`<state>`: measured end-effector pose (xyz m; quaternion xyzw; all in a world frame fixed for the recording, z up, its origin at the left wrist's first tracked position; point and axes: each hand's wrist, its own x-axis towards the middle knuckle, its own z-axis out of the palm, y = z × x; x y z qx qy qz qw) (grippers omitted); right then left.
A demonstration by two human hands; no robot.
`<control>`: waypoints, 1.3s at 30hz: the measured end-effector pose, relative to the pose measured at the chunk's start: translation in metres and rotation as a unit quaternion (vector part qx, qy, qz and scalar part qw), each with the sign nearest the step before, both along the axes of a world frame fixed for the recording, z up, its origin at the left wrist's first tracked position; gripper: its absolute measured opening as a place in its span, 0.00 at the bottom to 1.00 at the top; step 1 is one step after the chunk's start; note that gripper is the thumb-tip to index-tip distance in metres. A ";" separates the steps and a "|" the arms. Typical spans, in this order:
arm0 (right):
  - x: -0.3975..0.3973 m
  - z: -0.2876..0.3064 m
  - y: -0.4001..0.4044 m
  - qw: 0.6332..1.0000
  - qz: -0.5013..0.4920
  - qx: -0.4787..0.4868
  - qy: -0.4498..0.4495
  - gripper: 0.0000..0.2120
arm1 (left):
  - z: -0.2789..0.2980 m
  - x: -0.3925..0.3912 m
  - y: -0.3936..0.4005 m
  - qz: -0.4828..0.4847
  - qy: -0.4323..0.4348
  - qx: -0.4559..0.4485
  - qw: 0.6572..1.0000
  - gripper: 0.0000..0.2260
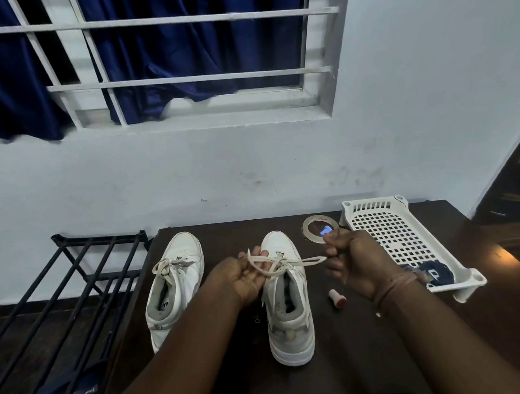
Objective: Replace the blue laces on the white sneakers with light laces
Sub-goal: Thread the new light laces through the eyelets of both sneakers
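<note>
A person ties the light lace [282, 264] on the right-hand white sneaker [287, 298], standing toe-away at lower centre of the frame on a dark table [354, 358]. The left hand [245, 275] holds a loop against curled fingers just left of the eyelets; the right hand [352, 259] pinches the other loop, drawn out to the right. The lace runs crosswise between them, so tightening looks to mean pulling apart. The second sneaker [177, 281], lower left, already wears a light lace.
</note>
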<state>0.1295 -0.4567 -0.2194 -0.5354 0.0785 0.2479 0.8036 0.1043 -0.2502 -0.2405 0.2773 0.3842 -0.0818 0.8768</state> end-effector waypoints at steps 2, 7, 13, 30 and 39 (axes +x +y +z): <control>0.002 -0.001 -0.012 0.998 0.010 -0.061 0.014 0.13 | -0.003 -0.001 -0.002 -0.008 -0.005 0.037 0.999 0.14; 0.005 -0.011 -0.018 0.973 0.054 -0.219 0.041 0.08 | -0.009 0.002 0.005 0.038 0.008 0.062 0.997 0.12; 0.007 -0.005 -0.015 0.946 0.019 -0.317 0.060 0.09 | -0.014 0.005 0.013 0.067 0.018 0.082 0.994 0.12; -0.009 -0.028 0.022 0.753 0.106 -0.557 -0.335 0.23 | -0.014 -0.017 0.013 -0.293 -0.136 0.628 0.708 0.35; -0.027 -0.008 0.034 0.756 0.186 -0.510 -0.365 0.18 | -0.018 -0.022 0.009 -0.345 -0.221 0.664 0.625 0.17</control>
